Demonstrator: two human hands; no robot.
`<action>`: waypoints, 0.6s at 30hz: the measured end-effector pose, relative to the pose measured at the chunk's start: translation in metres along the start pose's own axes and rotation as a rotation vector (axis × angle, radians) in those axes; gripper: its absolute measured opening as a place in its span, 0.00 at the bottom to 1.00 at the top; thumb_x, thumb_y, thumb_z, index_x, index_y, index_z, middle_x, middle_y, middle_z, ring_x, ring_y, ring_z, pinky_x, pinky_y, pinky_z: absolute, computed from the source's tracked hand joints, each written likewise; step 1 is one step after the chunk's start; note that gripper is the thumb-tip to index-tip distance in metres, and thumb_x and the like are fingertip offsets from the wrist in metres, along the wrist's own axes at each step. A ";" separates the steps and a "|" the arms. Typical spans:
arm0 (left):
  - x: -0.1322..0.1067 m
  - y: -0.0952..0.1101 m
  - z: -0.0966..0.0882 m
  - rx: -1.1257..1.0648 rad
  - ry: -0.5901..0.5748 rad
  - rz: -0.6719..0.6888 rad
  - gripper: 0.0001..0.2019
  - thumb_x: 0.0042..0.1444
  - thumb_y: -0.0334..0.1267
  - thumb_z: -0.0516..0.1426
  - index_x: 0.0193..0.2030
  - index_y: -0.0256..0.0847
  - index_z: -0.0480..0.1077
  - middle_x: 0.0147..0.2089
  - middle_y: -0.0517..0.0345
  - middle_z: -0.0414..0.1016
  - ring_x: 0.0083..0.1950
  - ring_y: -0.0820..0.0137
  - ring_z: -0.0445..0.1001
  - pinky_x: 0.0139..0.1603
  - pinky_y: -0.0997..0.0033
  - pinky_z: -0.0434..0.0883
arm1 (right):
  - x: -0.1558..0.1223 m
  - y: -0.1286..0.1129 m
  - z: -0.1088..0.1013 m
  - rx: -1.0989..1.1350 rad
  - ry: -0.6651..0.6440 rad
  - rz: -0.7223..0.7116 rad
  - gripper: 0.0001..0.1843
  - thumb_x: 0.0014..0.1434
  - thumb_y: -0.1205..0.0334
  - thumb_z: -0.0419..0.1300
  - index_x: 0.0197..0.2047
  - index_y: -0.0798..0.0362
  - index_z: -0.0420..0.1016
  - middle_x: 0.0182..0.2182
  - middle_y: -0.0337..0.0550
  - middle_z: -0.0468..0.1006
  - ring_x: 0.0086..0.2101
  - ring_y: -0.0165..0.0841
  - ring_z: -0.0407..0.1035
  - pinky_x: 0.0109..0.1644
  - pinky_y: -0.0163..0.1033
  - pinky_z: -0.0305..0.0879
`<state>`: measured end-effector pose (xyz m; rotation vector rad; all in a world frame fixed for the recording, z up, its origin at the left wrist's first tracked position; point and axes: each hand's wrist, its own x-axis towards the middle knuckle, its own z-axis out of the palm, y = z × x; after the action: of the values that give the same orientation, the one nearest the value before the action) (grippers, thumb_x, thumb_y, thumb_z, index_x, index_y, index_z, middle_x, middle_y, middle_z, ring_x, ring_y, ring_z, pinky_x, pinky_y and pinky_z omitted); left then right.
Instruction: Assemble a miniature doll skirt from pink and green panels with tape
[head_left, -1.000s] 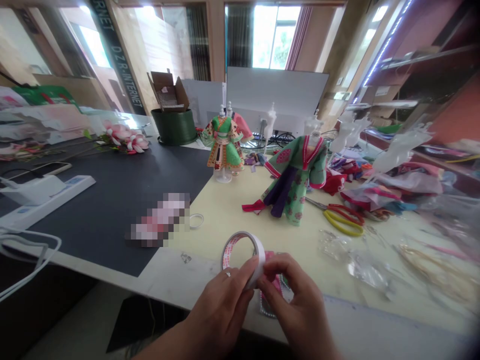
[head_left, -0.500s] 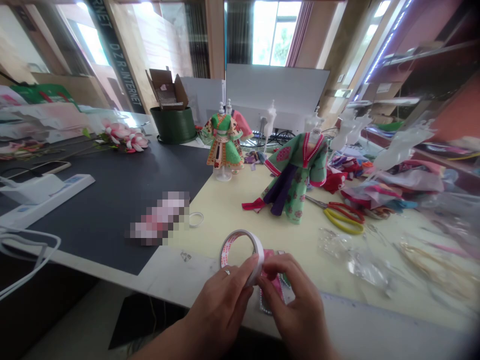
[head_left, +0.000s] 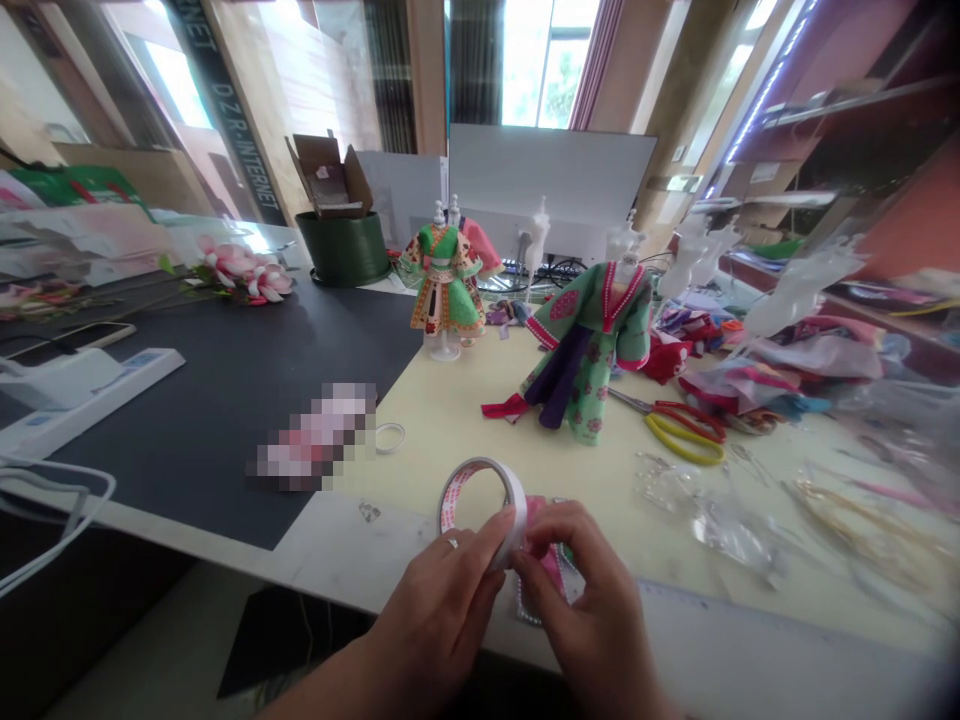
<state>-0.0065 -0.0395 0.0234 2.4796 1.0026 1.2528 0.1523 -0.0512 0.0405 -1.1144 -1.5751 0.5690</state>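
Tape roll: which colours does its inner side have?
The tape roll's inner side is whitish with red print; head view.

We see smooth, paper-looking tape roll (head_left: 516, 500); matt cloth robe (head_left: 592, 370); scissors (head_left: 651, 411): metal blades (head_left: 628, 400), plastic-looking handles (head_left: 659, 432); glossy plastic bag (head_left: 739, 540); matt cardboard box (head_left: 346, 187).

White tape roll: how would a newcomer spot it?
Find the pale yellow work surface; at its near side is the bare left hand. It holds the circular white tape roll, set apart from the smaller white hoop lying flat nearby by its broad band and red-printed inside.
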 end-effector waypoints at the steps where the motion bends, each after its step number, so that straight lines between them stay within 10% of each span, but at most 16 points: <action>1: 0.000 0.000 0.000 0.005 -0.001 0.000 0.24 0.64 0.30 0.48 0.67 0.39 0.50 0.46 0.49 0.76 0.42 0.69 0.75 0.44 0.71 0.74 | 0.000 0.000 0.000 -0.001 0.005 -0.005 0.06 0.58 0.70 0.56 0.32 0.51 0.65 0.30 0.39 0.69 0.30 0.31 0.65 0.32 0.37 0.65; 18: 0.001 0.006 -0.006 0.008 -0.044 -0.054 0.26 0.64 0.32 0.47 0.68 0.43 0.46 0.45 0.51 0.76 0.40 0.69 0.76 0.44 0.72 0.74 | -0.003 0.001 -0.002 0.052 0.073 0.018 0.09 0.56 0.70 0.59 0.39 0.49 0.66 0.29 0.35 0.71 0.29 0.29 0.68 0.32 0.34 0.68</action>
<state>-0.0080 -0.0435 0.0307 2.4574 1.0577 1.1759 0.1542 -0.0536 0.0394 -1.0994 -1.4808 0.5722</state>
